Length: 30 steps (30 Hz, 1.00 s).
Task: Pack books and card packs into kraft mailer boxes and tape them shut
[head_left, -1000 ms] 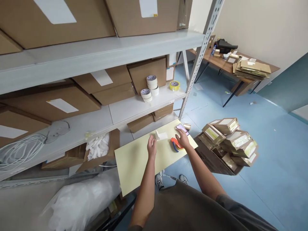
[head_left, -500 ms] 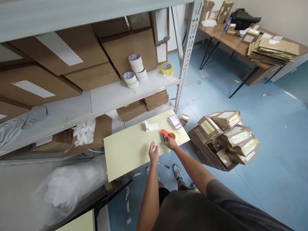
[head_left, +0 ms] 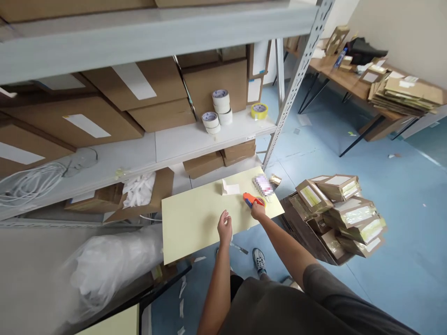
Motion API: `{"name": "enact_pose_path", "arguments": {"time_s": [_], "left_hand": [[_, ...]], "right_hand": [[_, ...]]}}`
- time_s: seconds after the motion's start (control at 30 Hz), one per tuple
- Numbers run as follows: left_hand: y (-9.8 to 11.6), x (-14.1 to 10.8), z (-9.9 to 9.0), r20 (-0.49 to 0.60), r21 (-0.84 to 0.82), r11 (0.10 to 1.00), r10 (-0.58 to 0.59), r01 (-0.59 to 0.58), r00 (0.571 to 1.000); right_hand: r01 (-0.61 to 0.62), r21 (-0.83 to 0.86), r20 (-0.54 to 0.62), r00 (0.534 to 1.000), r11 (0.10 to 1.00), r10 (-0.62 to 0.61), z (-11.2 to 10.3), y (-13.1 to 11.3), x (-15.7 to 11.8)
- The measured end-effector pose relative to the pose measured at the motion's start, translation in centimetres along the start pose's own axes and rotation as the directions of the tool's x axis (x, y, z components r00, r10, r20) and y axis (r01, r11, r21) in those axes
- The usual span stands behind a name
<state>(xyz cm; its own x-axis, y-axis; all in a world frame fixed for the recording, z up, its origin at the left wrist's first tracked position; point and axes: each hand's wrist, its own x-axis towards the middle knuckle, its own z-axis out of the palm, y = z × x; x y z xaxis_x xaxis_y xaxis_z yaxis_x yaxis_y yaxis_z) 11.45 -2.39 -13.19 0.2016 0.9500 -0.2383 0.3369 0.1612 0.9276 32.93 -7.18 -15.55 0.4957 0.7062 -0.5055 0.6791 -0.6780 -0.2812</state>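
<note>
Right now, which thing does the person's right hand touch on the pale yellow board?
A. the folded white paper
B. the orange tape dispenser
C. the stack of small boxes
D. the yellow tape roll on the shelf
B: the right hand rests on the orange tape dispenser, which lies on the pale yellow board.

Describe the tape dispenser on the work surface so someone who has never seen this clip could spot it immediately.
Find the pale yellow rectangular board in front of the grey metal shelving. Near its far right corner, at the right hand, lies the orange and blue plastic tape dispenser. It is the only brightly coloured item there, between a folded white card and a blurred phone.
</note>
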Motion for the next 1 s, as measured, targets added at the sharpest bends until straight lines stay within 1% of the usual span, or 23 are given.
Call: {"name": "enact_pose_path", "arguments": {"time_s": [0.07, 0.1, 0.2, 0.27, 0.33, 0.37, 0.43, 0.5, 0.53, 0.6, 0.7, 0.73, 0.77, 0.83, 1.0], "left_hand": [[1.5, 1.3, -0.9, 0.013, -0.002, 1.000, 0.030, -0.030, 0.999], [2.4, 2.0, -1.4, 0.024, -0.008, 0.999, 0.050, -0.050, 0.998], [5.7, 4.4, -3.3, 0.077, -0.048, 0.991, 0.126, -0.122, 0.989], [8.2, 6.2, -4.7, 0.123, -0.072, 0.985, 0.162, -0.154, 0.979], [11.0, 8.1, -6.3, 0.170, -0.100, 0.979, 0.194, -0.179, 0.966], [12.4, 9.0, -7.1, 0.191, -0.120, 0.974, 0.215, -0.195, 0.958], [15.3, 10.6, -8.7, 0.229, -0.168, 0.956, 0.274, -0.239, 0.934], [18.0, 11.9, -10.4, 0.275, -0.214, 0.934, 0.340, -0.287, 0.899], [19.2, 12.5, -11.3, 0.310, -0.239, 0.920, 0.374, -0.310, 0.874], [21.4, 13.3, -13.0, 0.411, -0.274, 0.901, 0.426, -0.337, 0.806], [23.4, 14.0, -15.3, 0.576, -0.291, 0.890, 0.455, -0.350, 0.679], [23.8, 14.1, -16.0, 0.604, -0.296, 0.885, 0.465, -0.359, 0.648], [24.1, 14.2, -16.5, 0.612, -0.306, 0.876, 0.480, -0.371, 0.628], [24.4, 14.2, -17.4, 0.596, -0.331, 0.855, 0.517, -0.399, 0.614], [25.3, 14.4, -18.6, 0.535, -0.367, 0.830, 0.558, -0.419, 0.635]], "right_hand": [[-0.002, -0.032, 0.017, 1.000, 1.000, 0.002, -1.8, -0.9, -0.8], [0.013, -0.037, 0.004, 1.000, 0.999, -0.013, -2.9, -1.5, -1.3], [0.110, -0.033, -0.110, 0.987, 0.993, -0.113, -6.3, -3.8, -3.0], [0.173, -0.031, -0.218, 0.960, 0.985, -0.175, -8.6, -5.4, -4.1], [0.250, -0.027, -0.348, 0.905, 0.968, -0.244, -10.6, -7.1, -5.3], [0.302, -0.031, -0.411, 0.865, 0.953, -0.287, -11.5, -7.9, -5.9], [0.430, -0.056, -0.500, 0.769, 0.901, -0.398, -13.3, -9.5, -7.1], [0.551, -0.079, -0.534, 0.680, 0.831, -0.502, -15.0, -11.1, -8.4], [0.596, -0.084, -0.540, 0.646, 0.798, -0.539, -15.8, -11.8, -9.1], [0.654, -0.091, -0.548, 0.596, 0.751, -0.586, -17.2, -13.2, -10.3], [0.701, -0.132, -0.566, 0.527, 0.701, -0.634, -18.6, -14.9, -11.6], [0.711, -0.147, -0.572, 0.506, 0.688, -0.645, -18.9, -15.4, -11.9], [0.718, -0.159, -0.576, 0.490, 0.677, -0.654, -19.2, -15.8, -12.0], [0.726, -0.175, -0.586, 0.466, 0.665, -0.663, -19.5, -16.6, -12.2], [0.730, -0.192, -0.598, 0.442, 0.656, -0.668, -20.6, -18.4, -12.3]]}}
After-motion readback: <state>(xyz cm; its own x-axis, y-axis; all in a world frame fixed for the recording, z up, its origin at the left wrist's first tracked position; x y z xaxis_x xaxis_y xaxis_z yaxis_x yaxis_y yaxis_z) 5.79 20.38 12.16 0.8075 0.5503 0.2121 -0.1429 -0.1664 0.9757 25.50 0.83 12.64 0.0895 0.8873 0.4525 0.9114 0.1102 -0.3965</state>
